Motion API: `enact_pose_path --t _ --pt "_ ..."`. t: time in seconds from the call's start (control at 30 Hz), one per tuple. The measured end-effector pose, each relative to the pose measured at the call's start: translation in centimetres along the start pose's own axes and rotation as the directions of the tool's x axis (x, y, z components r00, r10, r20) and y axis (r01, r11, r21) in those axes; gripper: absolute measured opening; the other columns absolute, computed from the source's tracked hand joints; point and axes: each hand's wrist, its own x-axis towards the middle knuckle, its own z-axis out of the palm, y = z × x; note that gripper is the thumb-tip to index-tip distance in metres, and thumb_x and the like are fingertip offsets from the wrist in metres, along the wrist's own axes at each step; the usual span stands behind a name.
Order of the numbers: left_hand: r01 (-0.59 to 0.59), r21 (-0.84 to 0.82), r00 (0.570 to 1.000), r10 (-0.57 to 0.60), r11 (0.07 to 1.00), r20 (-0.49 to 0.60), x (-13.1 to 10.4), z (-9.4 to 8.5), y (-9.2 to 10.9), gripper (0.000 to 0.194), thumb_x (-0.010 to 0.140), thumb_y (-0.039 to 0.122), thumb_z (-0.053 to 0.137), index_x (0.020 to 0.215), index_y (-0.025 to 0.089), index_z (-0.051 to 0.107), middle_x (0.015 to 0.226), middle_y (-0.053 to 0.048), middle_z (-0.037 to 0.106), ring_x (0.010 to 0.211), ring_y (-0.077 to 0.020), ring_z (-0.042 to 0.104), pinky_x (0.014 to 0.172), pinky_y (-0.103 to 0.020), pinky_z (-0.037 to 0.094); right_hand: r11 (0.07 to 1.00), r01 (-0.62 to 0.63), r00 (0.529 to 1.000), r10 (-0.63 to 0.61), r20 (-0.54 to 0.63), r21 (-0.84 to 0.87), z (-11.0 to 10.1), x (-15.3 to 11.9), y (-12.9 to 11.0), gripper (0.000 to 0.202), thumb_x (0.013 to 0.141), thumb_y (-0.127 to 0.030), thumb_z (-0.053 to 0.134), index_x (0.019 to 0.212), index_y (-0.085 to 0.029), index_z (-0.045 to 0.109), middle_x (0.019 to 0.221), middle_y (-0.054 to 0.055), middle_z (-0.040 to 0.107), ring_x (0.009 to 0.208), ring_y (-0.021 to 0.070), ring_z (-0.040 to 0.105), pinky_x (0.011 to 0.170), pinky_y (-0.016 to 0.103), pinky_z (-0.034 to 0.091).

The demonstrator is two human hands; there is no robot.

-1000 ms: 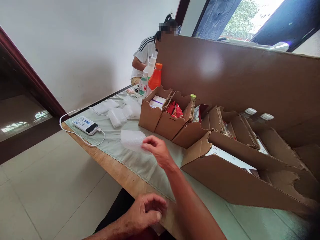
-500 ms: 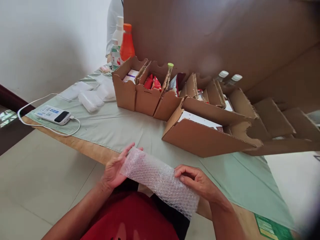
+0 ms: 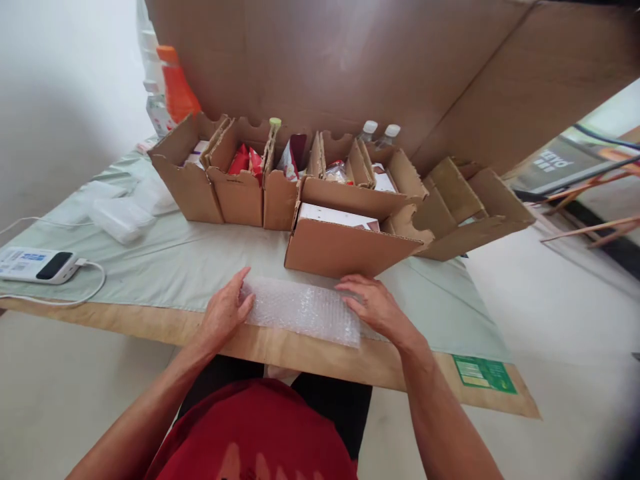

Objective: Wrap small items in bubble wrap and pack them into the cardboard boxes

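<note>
A clear strip of bubble wrap [image 3: 303, 307] lies flat along the near edge of the table, partly over the green cloth and partly over the bare brown rim. At its left end rests my left hand [image 3: 227, 310], thumb and fingers apart, the thumb touching the wrap. Over the right end is my right hand [image 3: 377, 307], its fingers stretched out and spread against the sheet. Just beyond the wrap stands a cardboard bin [image 3: 350, 250] with a white box [image 3: 335, 217] inside.
Behind it runs a row of cardboard bins [image 3: 235, 200] holding red packets [image 3: 245, 160] and other goods. An orange bottle [image 3: 179, 87] stands at the back left. Folded clear plastic [image 3: 120, 217] and a white power bank [image 3: 37, 265] with a cable lie left.
The bubble wrap has gone from being held up in front of the table to lying on its edge. My right hand's pinch has loosened, and the view has swung right.
</note>
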Motion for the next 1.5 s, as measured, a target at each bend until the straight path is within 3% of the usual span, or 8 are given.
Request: enact_pose_path --t 0.23,0.47,0.67,0.8,0.93,1.13,1.33,1.5 --pt "-0.34 0.227 0.905 0.383 0.913 -0.186 -0.7 -0.2 0.3 0.044 0.097 0.025 0.054 0.141 0.019 0.052 0.142 -0.018 0.056 0.13 -0.0316 0.055 0.106 -0.052 0.051 0.976 0.038 0.935 -0.111 -0.336 -0.216 4.9 -2.5 -2.4 0.029 0.097 -0.02 0.049 0.11 -0.021 0.075 0.125 0.01 0.072 0.113 0.0289 0.065 0.095 0.048 0.05" --pt "-0.545 0.35 0.838 0.504 0.762 0.208 -1.4 4.3 -0.2 0.048 0.096 0.016 0.043 0.143 0.013 0.052 0.146 -0.017 0.059 0.139 -0.0311 0.051 0.114 -0.053 0.042 0.949 0.248 0.967 -0.255 -0.009 -0.194 11.3 0.6 -8.1 0.045 0.098 -0.019 0.051 0.142 -0.017 0.058 0.15 0.012 0.056 0.142 0.027 0.047 0.113 0.046 0.043" --pt "-0.538 0.438 0.843 0.469 0.72 0.264 -1.7 3.8 -2.6 0.05 0.098 0.029 0.047 0.147 0.018 0.052 0.159 -0.012 0.046 0.149 -0.031 0.04 0.123 -0.053 0.026 0.957 -0.034 0.986 -0.015 -0.164 -0.288 9.5 -5.9 -0.3 0.051 0.102 -0.034 0.047 0.15 -0.017 0.05 0.156 0.013 0.049 0.146 0.0298 0.043 0.116 0.051 0.037" --pt "-0.533 0.445 0.846 0.465 0.72 0.261 -2.0 3.4 -2.0 0.048 0.098 0.028 0.047 0.145 0.016 0.054 0.157 -0.014 0.049 0.147 -0.0327 0.042 0.121 -0.056 0.028 0.904 -0.246 0.917 0.101 -0.386 -0.349 7.6 -9.7 2.8 0.047 0.104 -0.038 0.04 0.139 -0.014 0.06 0.146 0.017 0.059 0.14 0.0332 0.05 0.107 0.053 0.042" --pt "-0.523 0.451 0.85 0.479 0.724 0.217 -2.3 4.1 0.7 0.041 0.099 0.022 0.043 0.135 0.019 0.061 0.155 -0.013 0.051 0.148 -0.0333 0.04 0.121 -0.06 0.025 0.936 -0.201 0.863 0.03 -0.504 -0.288 8.0 -7.6 -0.6 0.038 0.104 -0.032 0.04 0.127 -0.018 0.067 0.141 0.014 0.063 0.138 0.0311 0.051 0.106 0.05 0.044" --pt "-0.631 0.391 0.775 0.523 0.67 0.356 -2.2 5.0 1.2 0.048 0.101 0.031 0.044 0.147 0.018 0.052 0.157 -0.012 0.049 0.149 -0.0293 0.039 0.123 -0.054 0.025 0.971 0.078 0.979 -0.117 -0.166 -0.228 10.5 -2.9 -5.9 0.038 0.1 -0.023 0.048 0.135 -0.019 0.063 0.151 0.011 0.056 0.142 0.0292 0.047 0.112 0.049 0.04" --pt "-0.405 0.563 0.91 0.377 0.72 0.173 -2.3 -0.4 -4.2 0.046 0.103 0.037 0.038 0.138 0.018 0.061 0.152 -0.016 0.054 0.147 -0.0366 0.041 0.119 -0.061 0.028 0.972 0.004 0.965 -0.065 -0.254 -0.233 10.2 -6.5 -1.7 0.04 0.102 -0.032 0.05 0.138 -0.021 0.062 0.151 0.012 0.055 0.142 0.0307 0.047 0.11 0.051 0.042" --pt "-0.24 0.594 0.943 0.331 0.768 -0.047 -2.4 -0.1 -2.5 0.043 0.099 0.04 0.045 0.122 0.012 0.068 0.144 -0.023 0.058 0.144 -0.0401 0.043 0.116 -0.059 0.035 0.991 0.028 0.911 -0.079 -0.406 -0.13 9.5 -6.6 -1.0 0.033 0.104 -0.032 0.044 0.124 -0.022 0.069 0.137 0.011 0.066 0.133 0.0272 0.056 0.106 0.047 0.045"
